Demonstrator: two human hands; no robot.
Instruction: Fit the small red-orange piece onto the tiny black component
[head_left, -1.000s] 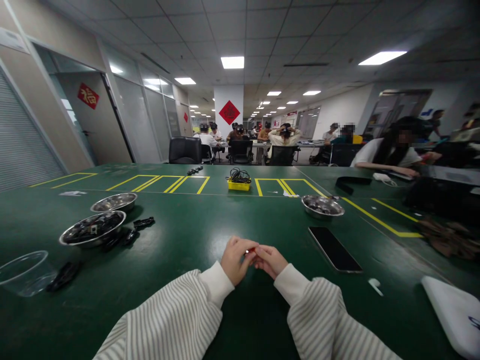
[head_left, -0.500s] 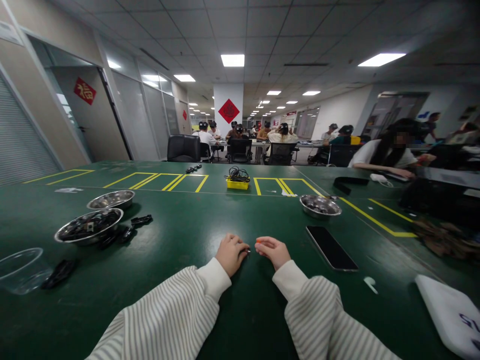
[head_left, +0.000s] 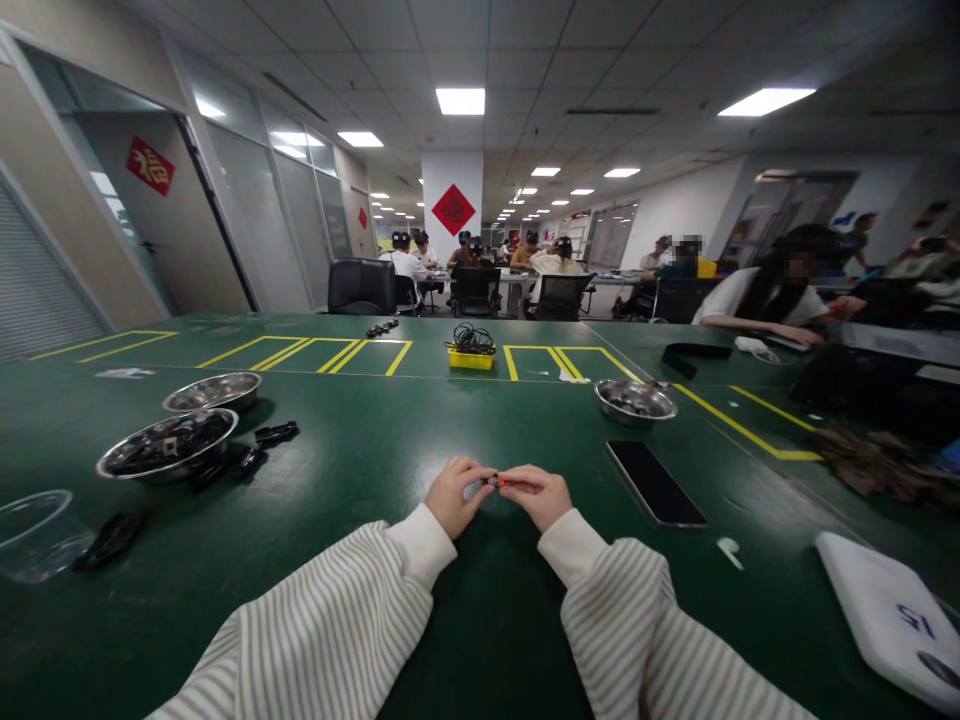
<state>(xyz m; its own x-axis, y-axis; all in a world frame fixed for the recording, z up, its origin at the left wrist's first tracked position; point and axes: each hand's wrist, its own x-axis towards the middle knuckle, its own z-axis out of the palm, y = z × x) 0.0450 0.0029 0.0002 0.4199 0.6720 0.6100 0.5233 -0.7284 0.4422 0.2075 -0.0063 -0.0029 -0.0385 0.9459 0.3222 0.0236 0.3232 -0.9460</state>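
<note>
Above the green table [head_left: 360,440], my left hand [head_left: 453,495] pinches a small dark, metallic-looking piece [head_left: 489,481] between thumb and fingers. My right hand [head_left: 541,495] is closed on a small orange piece [head_left: 502,483], held against the dark one. The two pieces meet between my fingertips, which cover most of them, so their exact kind cannot be made out. To the right of my right hand lies a black-screened phone [head_left: 654,483], and beyond it sits a metal bowl [head_left: 636,418] with small dark and silvery parts inside.
At left stand a metal bowl of black parts [head_left: 112,466], another metal bowl [head_left: 180,405], loose black parts [head_left: 276,432] and a clear plastic cup [head_left: 37,570]. A yellow box [head_left: 471,361] holds black cables. A white earbud [head_left: 729,552] and white case [head_left: 877,610] lie right; a person [head_left: 750,300] sits beyond.
My hands have come together, bringing the orange piece in my right against the dark piece in my left. Before, a gap lay between them. The view has shifted slightly.
</note>
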